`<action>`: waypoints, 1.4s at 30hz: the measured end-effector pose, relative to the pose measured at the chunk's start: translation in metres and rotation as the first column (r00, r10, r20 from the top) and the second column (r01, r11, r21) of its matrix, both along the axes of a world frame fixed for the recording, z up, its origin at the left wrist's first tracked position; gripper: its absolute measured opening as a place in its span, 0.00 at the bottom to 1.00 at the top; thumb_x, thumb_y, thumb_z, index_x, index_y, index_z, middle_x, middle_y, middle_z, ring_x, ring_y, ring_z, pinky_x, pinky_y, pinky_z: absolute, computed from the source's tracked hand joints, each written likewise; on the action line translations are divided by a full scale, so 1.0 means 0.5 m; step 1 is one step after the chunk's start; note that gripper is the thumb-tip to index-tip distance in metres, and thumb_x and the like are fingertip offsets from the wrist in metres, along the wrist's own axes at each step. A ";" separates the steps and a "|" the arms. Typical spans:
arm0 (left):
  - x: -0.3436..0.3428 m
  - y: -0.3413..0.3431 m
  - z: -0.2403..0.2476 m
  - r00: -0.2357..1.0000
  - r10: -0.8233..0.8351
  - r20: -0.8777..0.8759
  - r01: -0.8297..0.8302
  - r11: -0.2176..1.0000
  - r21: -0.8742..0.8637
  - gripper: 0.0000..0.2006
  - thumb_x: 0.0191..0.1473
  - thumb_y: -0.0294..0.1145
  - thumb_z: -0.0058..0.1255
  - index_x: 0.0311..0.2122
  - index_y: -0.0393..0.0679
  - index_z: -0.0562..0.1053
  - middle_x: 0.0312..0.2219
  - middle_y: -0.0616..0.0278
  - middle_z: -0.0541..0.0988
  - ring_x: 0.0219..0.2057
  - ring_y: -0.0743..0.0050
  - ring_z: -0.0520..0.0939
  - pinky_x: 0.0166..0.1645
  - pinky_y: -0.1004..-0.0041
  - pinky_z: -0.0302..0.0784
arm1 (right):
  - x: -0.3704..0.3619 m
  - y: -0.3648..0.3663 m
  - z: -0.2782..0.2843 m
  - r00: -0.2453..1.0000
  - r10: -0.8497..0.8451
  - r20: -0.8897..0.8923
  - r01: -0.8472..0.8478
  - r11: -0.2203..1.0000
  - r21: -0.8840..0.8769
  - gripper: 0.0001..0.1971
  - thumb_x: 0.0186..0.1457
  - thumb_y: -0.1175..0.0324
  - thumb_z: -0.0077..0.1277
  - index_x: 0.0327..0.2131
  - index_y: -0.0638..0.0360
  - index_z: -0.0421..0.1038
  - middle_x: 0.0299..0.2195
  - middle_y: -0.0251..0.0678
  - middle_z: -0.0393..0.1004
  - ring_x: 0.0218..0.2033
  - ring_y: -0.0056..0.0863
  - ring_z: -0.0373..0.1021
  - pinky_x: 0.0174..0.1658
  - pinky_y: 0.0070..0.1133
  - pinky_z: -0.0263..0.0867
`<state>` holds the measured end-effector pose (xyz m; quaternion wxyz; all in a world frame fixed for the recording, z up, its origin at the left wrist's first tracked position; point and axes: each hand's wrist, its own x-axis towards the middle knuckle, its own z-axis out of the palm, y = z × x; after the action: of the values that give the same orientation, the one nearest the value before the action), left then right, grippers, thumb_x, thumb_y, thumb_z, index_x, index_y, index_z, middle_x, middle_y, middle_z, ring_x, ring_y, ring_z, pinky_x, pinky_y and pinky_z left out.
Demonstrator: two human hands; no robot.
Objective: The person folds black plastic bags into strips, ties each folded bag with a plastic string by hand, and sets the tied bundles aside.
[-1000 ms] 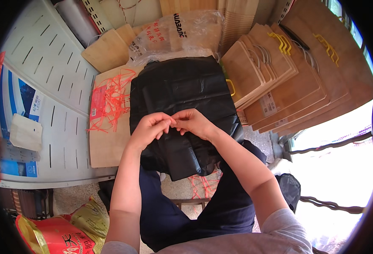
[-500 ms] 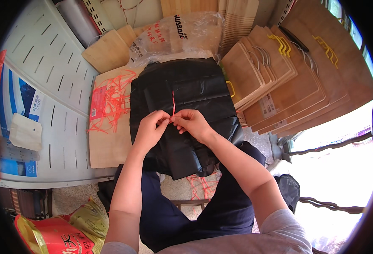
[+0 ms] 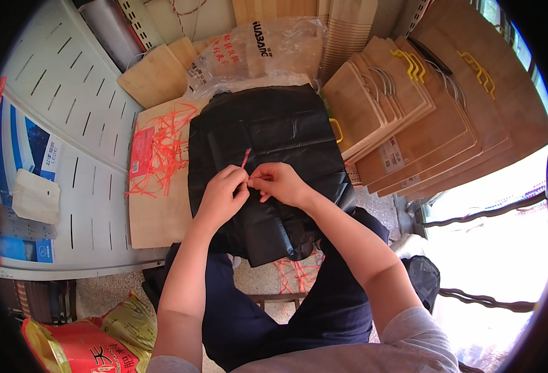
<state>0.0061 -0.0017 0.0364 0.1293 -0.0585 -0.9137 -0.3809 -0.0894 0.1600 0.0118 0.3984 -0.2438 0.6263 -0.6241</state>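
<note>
Head view: fingering a red plastic strip (image 3: 246, 158) over black plastic sheeting (image 3: 280, 127) seems the step, the left hand (image 3: 221, 196) pinching it at that hand's one o'clock, the right hand (image 3: 283, 184) with fingertips together at three, the next move likely needing steady fingertips.

The lower end of the strip (image 3: 246, 158) disappears among the left fingers (image 3: 234, 176); whether the right fingers (image 3: 265, 170) pinch it too is too small to tell. The black sheet (image 3: 274, 127) hides what lies beneath. The lower edge cuts off the sack (image 3: 78, 348) and shirt (image 3: 354, 357).
</note>
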 end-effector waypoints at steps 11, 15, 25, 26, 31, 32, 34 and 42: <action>0.003 -0.002 -0.010 0.987 0.145 0.067 -0.151 0.984 0.094 0.06 0.47 0.19 0.51 0.31 0.37 0.67 0.26 0.56 0.74 0.27 0.65 0.79 0.32 0.71 0.75 | 0.039 -0.023 -0.007 0.477 -0.308 -0.823 0.187 0.951 -0.247 0.04 0.47 0.75 0.54 0.29 0.62 0.73 0.25 0.41 0.70 0.26 0.42 0.71 0.30 0.30 0.68; 0.002 0.006 -0.009 0.984 0.157 -0.082 -0.163 0.984 -0.077 0.05 0.48 0.19 0.51 0.32 0.37 0.68 0.31 0.57 0.74 0.28 0.64 0.79 0.33 0.70 0.76 | 0.027 -0.026 -0.013 0.713 -0.280 -0.643 0.181 0.959 -0.217 0.05 0.49 0.74 0.54 0.31 0.64 0.73 0.24 0.36 0.72 0.23 0.29 0.72 0.28 0.24 0.68; 0.007 0.012 0.007 0.979 0.174 -0.107 -0.188 0.973 -0.135 0.05 0.46 0.20 0.53 0.30 0.39 0.71 0.28 0.58 0.73 0.30 0.60 0.78 0.33 0.68 0.74 | 0.005 -0.017 -0.004 0.992 -0.101 0.078 0.103 0.995 -0.021 0.06 0.55 0.70 0.51 0.35 0.60 0.75 0.26 0.25 0.73 0.24 0.11 0.63 0.28 0.12 0.61; 0.008 0.012 0.011 0.977 0.155 -0.149 -0.179 0.970 -0.163 0.04 0.46 0.21 0.53 0.30 0.40 0.71 0.27 0.59 0.73 0.29 0.60 0.78 0.34 0.67 0.72 | 0.005 -0.018 -0.006 0.992 -0.100 0.079 0.102 0.995 -0.020 0.06 0.55 0.70 0.51 0.35 0.60 0.75 0.26 0.25 0.73 0.24 0.11 0.63 0.28 0.12 0.61; 0.011 0.000 0.007 0.974 0.131 -0.182 -0.171 0.960 -0.221 0.03 0.45 0.24 0.54 0.27 0.41 0.72 0.24 0.60 0.71 0.26 0.59 0.75 0.36 0.65 0.69 | 0.009 -0.019 0.000 0.994 -0.088 0.071 0.090 0.996 -0.023 0.06 0.57 0.70 0.52 0.35 0.62 0.75 0.27 0.24 0.73 0.25 0.11 0.64 0.29 0.13 0.62; 0.012 -0.002 0.007 0.972 0.117 -0.203 -0.165 0.956 -0.243 0.03 0.45 0.24 0.54 0.26 0.41 0.71 0.23 0.60 0.71 0.26 0.58 0.74 0.35 0.65 0.68 | 0.011 -0.020 0.002 0.994 -0.086 0.070 0.088 0.996 -0.023 0.06 0.57 0.70 0.52 0.35 0.62 0.75 0.27 0.24 0.73 0.25 0.11 0.64 0.29 0.13 0.62; 0.013 -0.006 0.008 0.970 0.103 -0.221 -0.161 0.951 -0.264 0.04 0.44 0.24 0.54 0.26 0.41 0.71 0.23 0.61 0.70 0.26 0.58 0.74 0.35 0.65 0.68 | 0.014 -0.019 0.002 0.998 -0.064 -0.001 0.064 0.998 -0.028 0.07 0.55 0.70 0.52 0.35 0.64 0.75 0.26 0.28 0.75 0.26 0.13 0.68 0.30 0.14 0.66; 0.024 -0.027 0.008 0.992 0.126 -0.001 -0.117 0.923 -0.366 0.06 0.39 0.24 0.53 0.21 0.43 0.67 0.22 0.62 0.67 0.28 0.62 0.73 0.37 0.65 0.66 | 0.015 -0.011 -0.012 0.693 -0.105 -0.713 0.186 0.982 0.037 0.04 0.47 0.74 0.52 0.28 0.63 0.72 0.26 0.43 0.73 0.29 0.37 0.73 0.33 0.28 0.69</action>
<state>0.0178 -0.0154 0.0405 0.1290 -0.0205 -0.9717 -0.1966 -0.0819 0.1547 0.0057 0.0892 -0.3927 0.7805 -0.4782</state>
